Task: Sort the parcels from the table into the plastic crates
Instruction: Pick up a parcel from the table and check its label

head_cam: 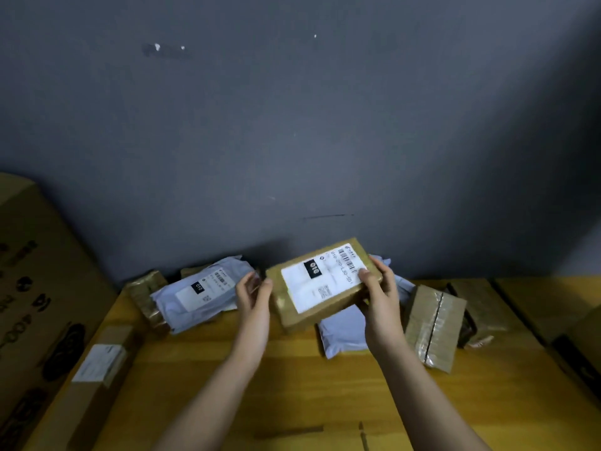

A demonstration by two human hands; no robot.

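A brown cardboard parcel [292,307] with a white label reading 010 is held tilted above the wooden table [292,385]. My right hand [380,294] grips its right edge, thumb on the label. My left hand [253,297] is at its left edge with relaxed fingers, thumb near the box corner; a grip is not evident. A pale poly mailer [195,294] labelled 010 lies to the left. Another pale mailer [344,333] lies under the held box. Taped brown parcels [432,327] lie at right. No plastic crate is in view.
A large printed carton [35,288] stands at far left, and a long narrow box [97,369] with a label lies beside it. A small taped parcel [146,291] sits behind the left mailer. More cartons [553,304] stand at right. A grey wall backs the table.
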